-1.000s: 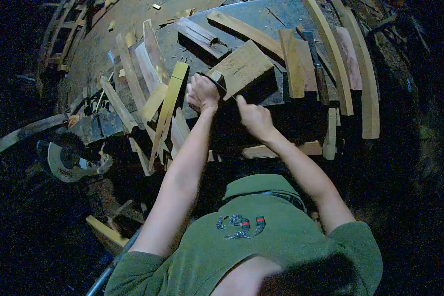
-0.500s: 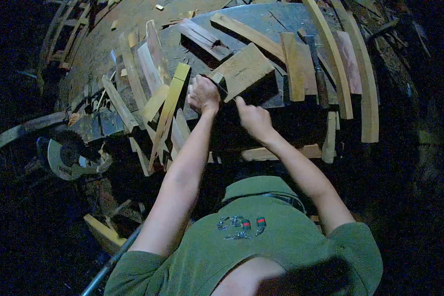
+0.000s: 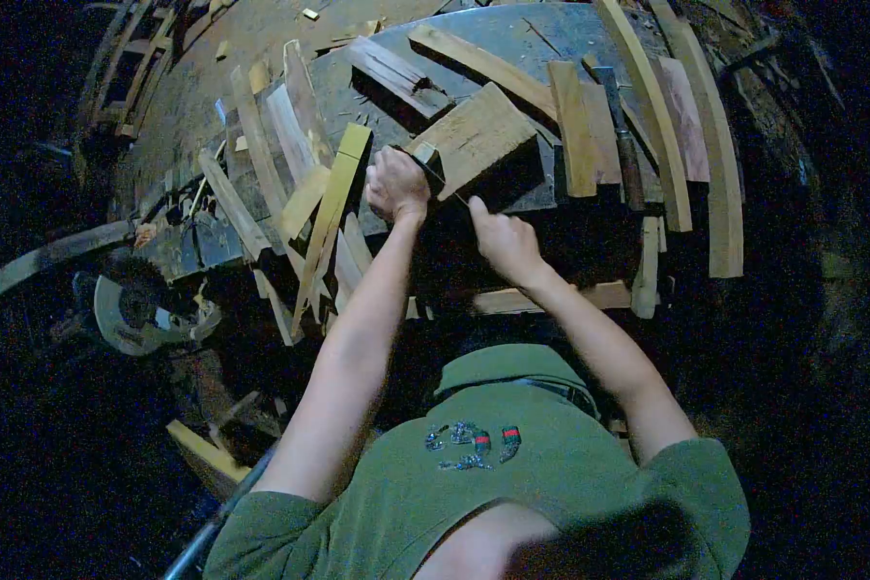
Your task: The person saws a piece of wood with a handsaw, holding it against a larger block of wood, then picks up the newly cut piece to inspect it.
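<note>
My left hand (image 3: 396, 184) is closed at the near left corner of a thick wooden block (image 3: 478, 135). Beside its fingers shows the pale end of a small wood piece (image 3: 425, 153), which it appears to grip. My right hand (image 3: 507, 244) is closed, thumb stretched forward, just below the block's near edge. From its thumb a thin, dark, rod-like tool (image 3: 461, 198) runs up and left toward the small piece. The tool's handle is hidden in the fist, and its exact kind cannot be made out.
Yellow-painted wood strips (image 3: 343, 179) lean left of my left hand. A split plank (image 3: 391, 72) lies behind the block on the metal tabletop (image 3: 498, 27). Chisel-like tool (image 3: 621, 135) and long curved slats (image 3: 710, 145) lie right. A circular-bladed power tool (image 3: 130, 314) stands lower left.
My right hand has shifted slightly down and to the right, so more of the thin tool shows between the hands. My left hand stays in place.
</note>
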The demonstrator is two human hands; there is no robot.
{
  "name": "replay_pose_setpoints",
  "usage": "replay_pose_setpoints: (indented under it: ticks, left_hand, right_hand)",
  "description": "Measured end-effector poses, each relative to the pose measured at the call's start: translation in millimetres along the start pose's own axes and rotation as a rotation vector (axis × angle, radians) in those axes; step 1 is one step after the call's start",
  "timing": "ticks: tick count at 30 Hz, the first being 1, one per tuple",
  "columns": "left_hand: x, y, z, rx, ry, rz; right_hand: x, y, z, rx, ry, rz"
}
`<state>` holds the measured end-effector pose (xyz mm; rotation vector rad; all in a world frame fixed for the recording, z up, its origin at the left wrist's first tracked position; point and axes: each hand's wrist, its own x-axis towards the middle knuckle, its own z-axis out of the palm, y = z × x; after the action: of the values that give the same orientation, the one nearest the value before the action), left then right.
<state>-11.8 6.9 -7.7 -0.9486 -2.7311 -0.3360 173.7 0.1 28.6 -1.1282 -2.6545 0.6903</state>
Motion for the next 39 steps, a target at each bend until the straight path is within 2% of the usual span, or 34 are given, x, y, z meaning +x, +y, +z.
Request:
replay_pose_setpoints:
  ticks: [4,7,10,17,20,23,27,29,32,36,39]
  left_hand:
    - [-1.1,3.5,-9.0,0.022,-0.029,0.004]
    - [0.0,-2.4,-0.8,-0.022,0.015,0.065]
    - [2.8,-4.3,1.7,-0.031,-0.008,0.062]
    - [-3.4,-0.8,-11.0,0.051,-0.041,0.033]
    - [-0.9,-1.5,-3.6,0.000,-0.018,0.061]
    - [-0.8,-1.9,-1.1,-0.003,-0.005,0.048]
    - [-0.8,-3.5,2.4,-0.034,-0.008,0.049]
    - [0.0,0.1,-6.6,-0.025,-0.039,0.024]
    - [0.0,3.2,-12.6,0.033,-0.084,0.017]
    - [-0.7,1.8,-13.6,0.042,-0.052,0.045]
    - [-2.7,8.1,-17.3,0.011,-0.098,-0.033]
  right_hand:
    - [8.7,-3.8,-6.0,0.018,-0.101,0.021]
    - [57.6,-20.8,12.2,0.066,0.033,-0.032]
    - [69.9,-26.6,15.8,0.019,0.030,0.011]
    - [2.1,-4.0,-2.6,-0.016,-0.139,0.022]
    - [39.8,-12.0,7.8,0.093,0.023,-0.042]
    - [75.1,-26.9,25.0,0.025,0.116,-0.029]
    - [44.2,-17.5,14.2,0.000,0.098,-0.035]
    - [16.8,-6.7,4.9,0.008,-0.049,-0.001]
    - [12.1,-5.1,-1.0,0.023,-0.059,-0.019]
    - [63.4,-23.2,17.9,0.052,0.036,-0.045]
    - [67.8,-25.9,19.0,0.028,0.059,0.018]
